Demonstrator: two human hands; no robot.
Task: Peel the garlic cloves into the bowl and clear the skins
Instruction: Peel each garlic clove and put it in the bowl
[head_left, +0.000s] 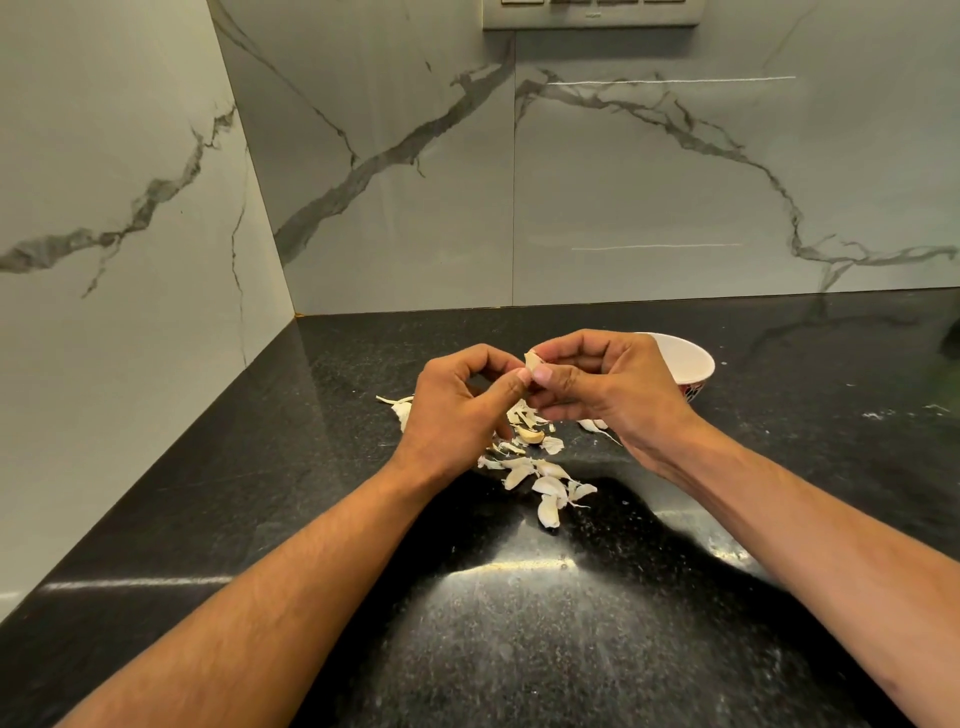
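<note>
Above the black counter (260, 467), in the corner where the two marble walls met, I held both hands up together with a garlic clove (531, 361) caught between them. My right hand (608, 384) had its fingers curled in, thumb and forefinger pinching the clove from the right side, so that the pale tip of it stood up just past my knuckles. My left hand (457, 410) was curled too, its thumb pressed against the clove's lower left edge — both hands were gripping the same clove, fingertips nearly touching each other.

The bowl (685, 358) sat on the counter just behind my right hand, white inside with a patterned outside, mostly hidden by my knuckles; I could not see what lay in it.

Directly below my hands the loose skins (550, 488) lay scattered on the counter — a trail of papery white pieces running from under my left palm toward me, between my two forearms. Among them, close under my left hand, lay one yellowish clove (530, 435). A few more scraps showed to the left of my left hand and under my right wrist, near the bowl's foot.

High on the back wall a switch plate (592, 13) was cut off by the top edge of my view
</note>
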